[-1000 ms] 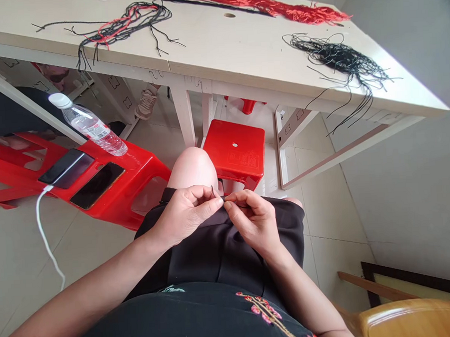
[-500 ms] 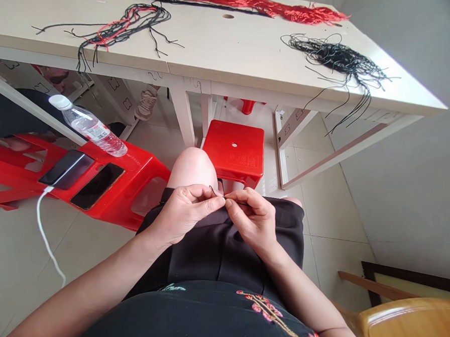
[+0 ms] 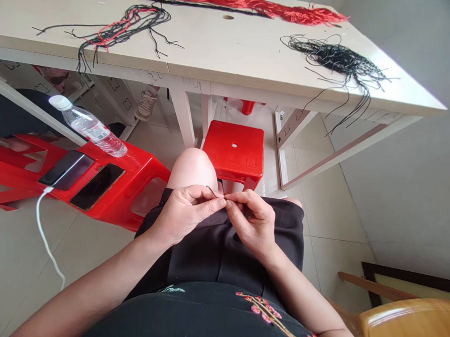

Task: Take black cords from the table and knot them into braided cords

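Over my lap, my left hand (image 3: 187, 210) and my right hand (image 3: 253, 218) meet fingertip to fingertip, both pinching a thin dark cord (image 3: 211, 190). One end of the cord sticks up past my left fingers; most of the rest is hidden by my fingers. On the pale table, black and red cords (image 3: 123, 28) lie loosely at the left, a tangled bundle of black cords (image 3: 336, 57) hangs partly over the front edge at the right, and a long red bundle (image 3: 261, 4) lies at the back beside black strands.
A red stool (image 3: 134, 165) at the left carries a water bottle (image 3: 95, 130), a phone (image 3: 97, 186) and a dark device (image 3: 66, 169) with a white cable. Another red stool (image 3: 234, 150) stands by my knee. A wooden chair (image 3: 417, 319) is at lower right.
The cord's free end has tilted slightly to the left. My hands have barely moved and keep their pinch.
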`<state>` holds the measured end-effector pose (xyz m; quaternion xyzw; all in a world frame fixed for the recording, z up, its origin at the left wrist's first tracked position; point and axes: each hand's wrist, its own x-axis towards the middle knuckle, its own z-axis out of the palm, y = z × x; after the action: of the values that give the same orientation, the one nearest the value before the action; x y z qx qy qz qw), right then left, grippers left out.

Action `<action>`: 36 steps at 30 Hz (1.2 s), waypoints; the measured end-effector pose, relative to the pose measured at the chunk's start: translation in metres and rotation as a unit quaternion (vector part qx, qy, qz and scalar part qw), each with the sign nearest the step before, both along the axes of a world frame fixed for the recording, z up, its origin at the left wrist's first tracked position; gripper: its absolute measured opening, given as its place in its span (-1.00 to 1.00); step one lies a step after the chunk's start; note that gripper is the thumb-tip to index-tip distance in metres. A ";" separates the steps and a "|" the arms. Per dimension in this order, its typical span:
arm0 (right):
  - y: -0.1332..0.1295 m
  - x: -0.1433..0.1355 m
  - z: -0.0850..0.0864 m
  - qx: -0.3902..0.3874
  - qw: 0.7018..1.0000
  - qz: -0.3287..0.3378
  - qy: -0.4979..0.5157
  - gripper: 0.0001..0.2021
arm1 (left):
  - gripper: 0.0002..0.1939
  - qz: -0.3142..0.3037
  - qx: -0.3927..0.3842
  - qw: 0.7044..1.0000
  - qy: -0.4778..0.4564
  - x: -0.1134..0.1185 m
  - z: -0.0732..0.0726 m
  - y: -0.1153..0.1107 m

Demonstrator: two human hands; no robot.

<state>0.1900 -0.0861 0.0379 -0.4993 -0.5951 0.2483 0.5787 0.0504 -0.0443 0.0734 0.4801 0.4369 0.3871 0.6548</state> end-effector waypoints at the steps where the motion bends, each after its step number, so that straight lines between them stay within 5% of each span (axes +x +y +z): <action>1: 0.000 -0.001 0.000 -0.003 1.000 0.000 -0.002 -0.95 | -0.86 -0.002 -0.002 1.000 0.000 0.000 0.000 0.000; 17: -0.003 -0.003 -0.010 -0.013 0.998 -0.007 0.062 -0.91 | -0.91 -0.055 -0.023 0.998 0.022 -0.006 0.002 0.001; 25: 0.003 -0.007 0.000 -0.144 0.980 0.042 0.132 -0.83 | -0.82 -0.050 0.025 0.996 0.076 -0.011 -0.002 0.002; 30: 0.001 -0.007 0.001 -0.125 0.984 0.069 0.102 -0.83 | -0.86 -0.070 0.080 0.988 0.111 -0.009 0.001 0.005; 36: -0.001 -0.010 -0.003 -0.122 0.983 0.087 0.109 -0.82 | -0.78 -0.071 0.029 0.994 0.073 -0.006 -0.002 0.004</action>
<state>0.1801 -0.0872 0.0345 -0.4821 -0.5350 0.4213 0.5512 0.0442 -0.0399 0.0711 0.5559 0.4368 0.3163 0.6326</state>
